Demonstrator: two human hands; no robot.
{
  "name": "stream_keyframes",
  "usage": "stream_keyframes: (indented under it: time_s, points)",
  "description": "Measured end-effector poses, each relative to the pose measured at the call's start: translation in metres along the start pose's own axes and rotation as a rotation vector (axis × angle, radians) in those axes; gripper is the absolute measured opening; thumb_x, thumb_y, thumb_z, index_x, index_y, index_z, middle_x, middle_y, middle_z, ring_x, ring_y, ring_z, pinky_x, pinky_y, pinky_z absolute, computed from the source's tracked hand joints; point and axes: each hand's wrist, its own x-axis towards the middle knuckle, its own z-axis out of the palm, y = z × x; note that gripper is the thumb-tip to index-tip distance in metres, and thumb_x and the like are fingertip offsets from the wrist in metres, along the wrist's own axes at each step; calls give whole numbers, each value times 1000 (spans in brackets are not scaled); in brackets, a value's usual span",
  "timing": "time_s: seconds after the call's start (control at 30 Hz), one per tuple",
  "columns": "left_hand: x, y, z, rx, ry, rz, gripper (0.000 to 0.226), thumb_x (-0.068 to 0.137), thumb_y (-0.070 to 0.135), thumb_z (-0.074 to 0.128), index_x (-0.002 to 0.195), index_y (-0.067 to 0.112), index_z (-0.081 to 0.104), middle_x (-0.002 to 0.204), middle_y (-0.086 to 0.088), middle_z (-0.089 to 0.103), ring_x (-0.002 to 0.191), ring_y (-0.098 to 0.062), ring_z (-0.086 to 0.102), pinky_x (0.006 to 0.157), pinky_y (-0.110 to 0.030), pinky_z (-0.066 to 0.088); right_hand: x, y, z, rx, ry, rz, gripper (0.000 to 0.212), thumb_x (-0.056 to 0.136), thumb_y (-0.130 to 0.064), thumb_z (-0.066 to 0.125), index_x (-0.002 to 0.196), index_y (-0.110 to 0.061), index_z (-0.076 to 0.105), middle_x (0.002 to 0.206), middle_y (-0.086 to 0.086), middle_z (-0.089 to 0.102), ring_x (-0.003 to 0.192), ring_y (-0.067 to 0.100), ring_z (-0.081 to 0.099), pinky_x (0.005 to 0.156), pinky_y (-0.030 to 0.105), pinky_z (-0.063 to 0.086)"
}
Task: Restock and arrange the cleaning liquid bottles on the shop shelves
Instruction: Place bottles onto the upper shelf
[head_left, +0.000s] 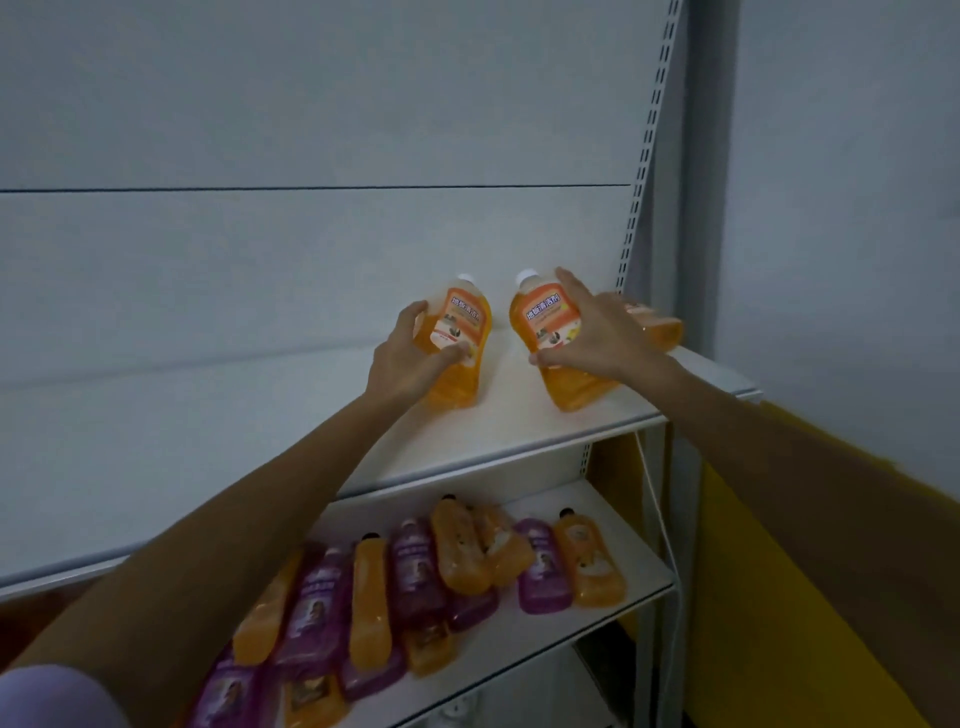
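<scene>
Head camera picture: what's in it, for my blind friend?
Hands hold two orange bottles on the upper shelf: left grip on the left bottle, right grip on the right bottle. Orange and purple bottles lie jumbled on the lower shelf.

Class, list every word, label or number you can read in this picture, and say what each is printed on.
"地板清洁剂": label of the right bottle, held by the right hand.
"地板清洁剂": label of the left bottle, held by the left hand; blurrier.
Small print on both labels: too small to read.
Labels of the lower bottles: too blurred to read.
</scene>
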Motion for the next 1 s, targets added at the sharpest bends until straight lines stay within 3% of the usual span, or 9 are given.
stream_keyframes:
  time_s: [0.17,0.3,0.43,0.53,0.67,0.77,0.83,0.9,1.0]
  points:
    - [24,5,38,-23,89,-212,60,92,40,53,143,16,32,143,-10,43,125,-29,46,97,-33,39,46,25,4,-81,-41,-40,58,84,-49,62,133,-21,49,129,3,55,116,25,49,84,32,37]
    - [33,11,56,252,144,-209,62,90,45,51,129,-3,48,129,-24,50,114,-35,51,94,-38,43,79,32,17,-278,11,-223,29,93,-32,51,109,-16,70,123,4,60,125,27,38,103,43,28]
    - [27,14,64,282,117,-165,72,90,44,53,147,15,20,145,-16,37,128,-33,42,100,-40,39,96,41,33,-111,-30,-111,32,94,-22,46,122,-19,63,126,9,58,124,31,37,108,48,26]
    - [21,24,64,354,96,-123,65,84,51,46,141,21,35,138,-13,47,123,-31,47,95,-34,39,108,38,42,-143,-6,-133,29,94,-17,48,117,-16,65,123,10,58,125,32,37,112,52,19]
    - [13,33,70,390,-7,-94,66,85,44,62,140,20,35,138,-6,46,120,-24,48,87,-26,39,122,34,50,-73,-33,-75,26,94,-20,47,111,-14,65,117,10,62,116,31,46,102,50,32]
    - [12,30,75,509,-46,-48,96,64,56,77,141,21,30,140,-2,44,123,-22,47,95,-30,41,130,38,40,46,-186,-111,31,91,-37,49,108,-19,67,115,7,64,115,30,51,100,49,36]
    - [16,28,80,515,4,-60,97,62,53,79,140,21,31,139,-4,45,122,-21,48,95,-31,41,131,47,26,28,-279,-141,47,85,-59,50,116,-27,65,125,6,60,125,32,43,105,53,31]
    - [19,28,85,500,50,-74,95,63,51,79,140,20,32,138,-5,46,121,-21,48,95,-31,41,131,61,9,-111,-324,-151,70,80,-74,46,136,-32,49,145,8,43,139,36,23,110,59,16]
    - [25,26,90,472,94,-94,95,63,51,79,140,18,32,139,-5,45,122,-22,47,96,-34,42,120,83,-7,-231,-409,-128,81,80,-81,31,146,-34,31,154,8,28,142,36,15,111,59,11]
